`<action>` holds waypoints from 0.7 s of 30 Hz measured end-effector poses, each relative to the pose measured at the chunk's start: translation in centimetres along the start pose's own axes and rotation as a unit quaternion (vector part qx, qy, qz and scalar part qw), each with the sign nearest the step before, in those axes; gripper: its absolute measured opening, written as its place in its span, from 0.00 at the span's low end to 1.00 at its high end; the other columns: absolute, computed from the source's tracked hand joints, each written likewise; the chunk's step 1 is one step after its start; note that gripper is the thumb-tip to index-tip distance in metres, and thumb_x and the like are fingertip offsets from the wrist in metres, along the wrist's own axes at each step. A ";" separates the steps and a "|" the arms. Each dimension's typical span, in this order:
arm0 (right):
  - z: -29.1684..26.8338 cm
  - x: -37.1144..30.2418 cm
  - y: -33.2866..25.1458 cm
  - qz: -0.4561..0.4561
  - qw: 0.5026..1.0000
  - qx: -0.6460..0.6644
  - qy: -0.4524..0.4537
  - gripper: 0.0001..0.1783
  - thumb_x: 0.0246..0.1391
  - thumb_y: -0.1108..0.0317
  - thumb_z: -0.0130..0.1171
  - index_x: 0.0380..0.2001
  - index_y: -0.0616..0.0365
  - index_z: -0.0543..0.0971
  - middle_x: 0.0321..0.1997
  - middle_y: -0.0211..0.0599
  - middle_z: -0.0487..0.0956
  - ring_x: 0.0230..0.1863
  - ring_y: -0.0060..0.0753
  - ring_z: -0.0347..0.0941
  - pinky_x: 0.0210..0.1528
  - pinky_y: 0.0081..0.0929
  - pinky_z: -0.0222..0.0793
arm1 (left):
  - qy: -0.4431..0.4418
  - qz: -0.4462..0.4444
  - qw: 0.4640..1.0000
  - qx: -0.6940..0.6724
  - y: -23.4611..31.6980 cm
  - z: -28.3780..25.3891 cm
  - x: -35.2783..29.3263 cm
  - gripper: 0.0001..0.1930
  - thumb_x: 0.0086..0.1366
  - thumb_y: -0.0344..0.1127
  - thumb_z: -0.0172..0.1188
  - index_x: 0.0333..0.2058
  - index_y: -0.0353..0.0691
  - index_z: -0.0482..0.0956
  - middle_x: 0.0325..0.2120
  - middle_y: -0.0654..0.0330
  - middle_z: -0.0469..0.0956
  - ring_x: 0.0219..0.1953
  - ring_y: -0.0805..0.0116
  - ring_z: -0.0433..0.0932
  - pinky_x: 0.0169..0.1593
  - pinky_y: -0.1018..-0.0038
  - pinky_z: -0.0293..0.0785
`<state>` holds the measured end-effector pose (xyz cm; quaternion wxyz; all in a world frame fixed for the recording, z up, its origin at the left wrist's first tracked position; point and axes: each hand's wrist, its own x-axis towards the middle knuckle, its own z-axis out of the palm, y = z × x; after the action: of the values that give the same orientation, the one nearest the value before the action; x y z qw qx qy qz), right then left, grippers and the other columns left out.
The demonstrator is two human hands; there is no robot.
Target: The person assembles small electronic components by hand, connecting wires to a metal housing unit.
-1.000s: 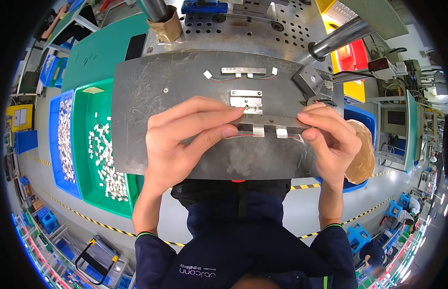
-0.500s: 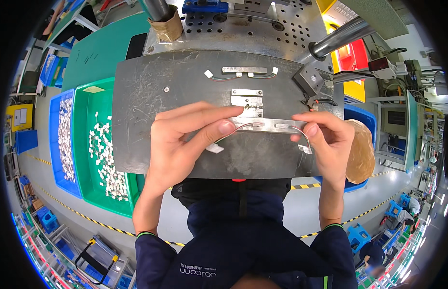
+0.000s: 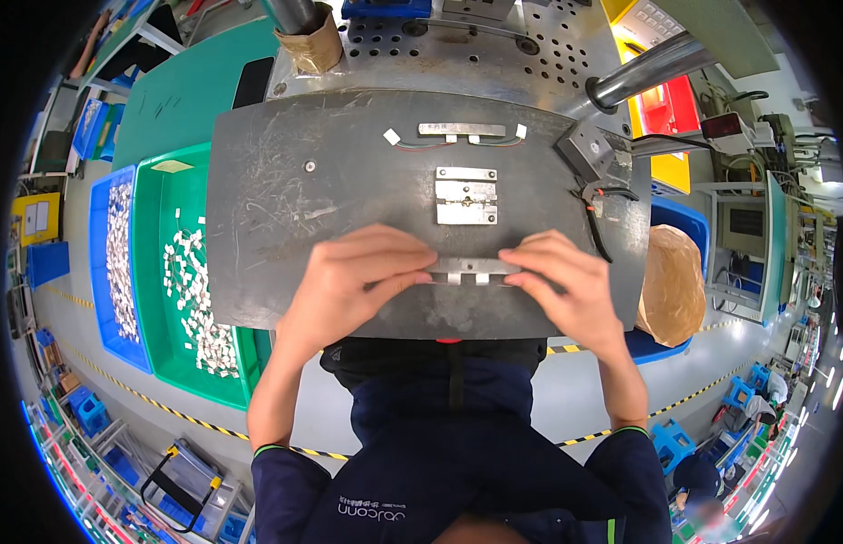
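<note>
Head view shows both hands pinching a thin metal strip (image 3: 473, 267) at the near edge of the steel counter (image 3: 285, 199): left hand (image 3: 349, 286) and right hand (image 3: 566, 290), fingers clamped on its ends. It looks light, stiff, sharp-edged; the ends seem the best hold. Green bin (image 3: 167, 363) of white pieces sits left; brown bag (image 3: 673, 281) right.

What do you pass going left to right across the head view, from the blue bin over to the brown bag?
Blue bin → green bin → left hand → metal strip → right hand → brown bag.
</note>
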<state>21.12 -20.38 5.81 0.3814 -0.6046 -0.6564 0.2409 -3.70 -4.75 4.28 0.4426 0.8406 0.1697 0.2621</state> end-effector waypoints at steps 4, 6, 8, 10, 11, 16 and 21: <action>2.5 -1.6 2.6 -0.082 0.993 -0.085 0.002 0.15 0.52 0.77 0.73 0.44 0.62 0.86 0.39 0.36 0.84 0.43 0.42 0.80 0.50 0.36 0.74 | -0.024 0.060 0.992 0.107 -2.0 2.2 -2.1 0.10 0.57 0.26 0.74 0.38 0.33 0.89 0.38 0.56 0.87 0.45 0.56 0.86 0.48 0.66 0.83; 2.9 -1.5 3.2 -0.103 0.989 -0.109 0.012 0.13 0.51 0.76 0.74 0.41 0.60 0.86 0.39 0.34 0.84 0.43 0.40 0.80 0.49 0.36 0.74 | -0.026 0.067 0.991 0.110 -2.0 2.2 -2.1 0.09 0.57 0.27 0.74 0.38 0.33 0.89 0.38 0.56 0.87 0.46 0.57 0.85 0.49 0.65 0.83; 2.4 -0.8 3.4 -0.111 0.991 -0.069 0.004 0.13 0.50 0.76 0.75 0.40 0.60 0.87 0.39 0.33 0.84 0.45 0.39 0.80 0.49 0.36 0.74 | -0.028 0.075 0.990 0.115 -2.1 1.7 -1.4 0.09 0.57 0.27 0.74 0.38 0.34 0.89 0.38 0.57 0.87 0.47 0.57 0.85 0.49 0.65 0.82; 1.8 0.7 4.2 -0.108 0.992 -0.058 0.040 0.11 0.52 0.75 0.74 0.40 0.59 0.87 0.41 0.34 0.84 0.46 0.40 0.80 0.50 0.37 0.74 | -0.006 0.049 0.995 0.087 -1.8 1.0 0.5 0.08 0.59 0.27 0.72 0.38 0.34 0.88 0.38 0.56 0.87 0.46 0.56 0.84 0.50 0.62 0.81; 1.4 2.3 4.5 -0.079 0.989 -0.093 0.088 0.11 0.54 0.75 0.72 0.41 0.59 0.87 0.41 0.35 0.85 0.47 0.41 0.80 0.51 0.37 0.74 | -0.005 0.052 0.995 0.088 -2.0 0.9 2.0 0.08 0.59 0.27 0.72 0.38 0.34 0.88 0.38 0.56 0.87 0.46 0.56 0.84 0.50 0.62 0.81; 0.3 9.4 7.3 -0.090 0.957 -0.227 0.155 0.12 0.58 0.73 0.68 0.46 0.60 0.87 0.46 0.36 0.86 0.52 0.44 0.80 0.59 0.37 0.71 | 0.063 0.065 0.964 0.248 -5.6 0.7 8.5 0.08 0.64 0.26 0.67 0.41 0.34 0.88 0.42 0.54 0.87 0.46 0.53 0.84 0.53 0.62 0.81; 0.7 9.7 9.4 -0.121 0.968 -0.201 0.089 0.14 0.54 0.77 0.69 0.46 0.59 0.87 0.44 0.36 0.85 0.50 0.43 0.80 0.57 0.39 0.72 | 0.049 0.078 0.960 0.266 -7.3 1.4 8.7 0.09 0.64 0.25 0.64 0.43 0.35 0.88 0.41 0.54 0.86 0.47 0.53 0.83 0.53 0.60 0.80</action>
<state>26.49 -9.35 0.07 0.3349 -0.6042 -0.7231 0.0018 3.72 2.80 0.05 0.1726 0.9247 0.1890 0.2819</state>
